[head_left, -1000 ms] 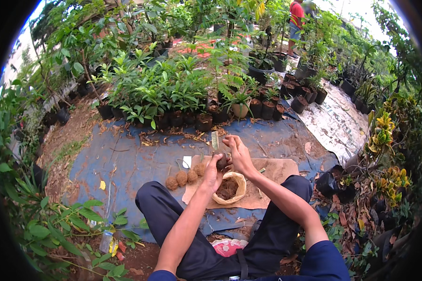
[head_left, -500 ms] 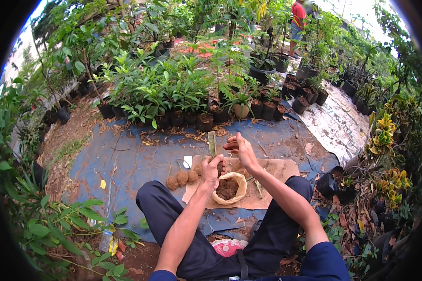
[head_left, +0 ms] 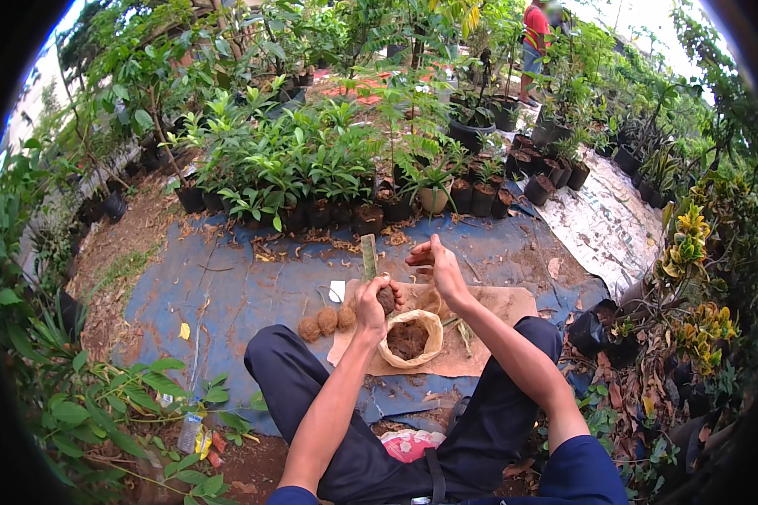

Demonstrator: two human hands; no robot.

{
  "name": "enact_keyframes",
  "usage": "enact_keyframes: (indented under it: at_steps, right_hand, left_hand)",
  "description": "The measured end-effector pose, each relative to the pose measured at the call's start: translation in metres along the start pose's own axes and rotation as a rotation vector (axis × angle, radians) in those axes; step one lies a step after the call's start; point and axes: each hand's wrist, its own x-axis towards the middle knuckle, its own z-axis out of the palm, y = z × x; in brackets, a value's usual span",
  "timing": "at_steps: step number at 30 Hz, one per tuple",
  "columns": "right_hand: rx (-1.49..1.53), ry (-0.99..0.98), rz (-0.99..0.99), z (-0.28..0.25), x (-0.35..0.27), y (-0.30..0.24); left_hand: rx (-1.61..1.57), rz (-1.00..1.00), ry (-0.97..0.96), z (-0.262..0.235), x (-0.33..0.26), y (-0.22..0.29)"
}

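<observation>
My left hand (head_left: pixel 369 310) is closed round a dark brown soil ball (head_left: pixel 387 300). A flat green leaf cutting (head_left: pixel 369 255) stands up out of that grip. To its right, my right hand (head_left: pixel 440 271) hovers with fingers loosely bent and apart, holding nothing visible. Light brown fibre (head_left: pixel 430 301) lies just below the right hand. Between my knees stands a rolled-down pale bag (head_left: pixel 408 364) with dark brown crumbly material inside. Several round fibre-covered balls (head_left: pixel 309 329) sit in a row to the left, thin stalks rising from some.
A brown sheet (head_left: pixel 509 305) lies under the bag, on a blue tarp (head_left: pixel 194 290). Leaf pieces (head_left: pixel 465 335) rest right of the bag. Potted plants (head_left: pixel 312 181) line the far edge. A black pot bag (head_left: pixel 594 324) stands at right. A person in red (head_left: pixel 536 29) stands far back.
My left hand has shifted slightly left, turning so that more of the soil ball shows and the leaf leans left. The right hand has moved slightly right, showing the fibre below it.
</observation>
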Motion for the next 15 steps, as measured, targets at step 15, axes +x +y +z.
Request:
enact_keyframes:
  at_steps: [15]
  right_hand:
    - [-0.005,-0.042,0.033,-0.0009,-0.0009,-0.0022]
  left_hand:
    - [-0.107,0.054,0.047,0.006,0.0035,-0.0005]
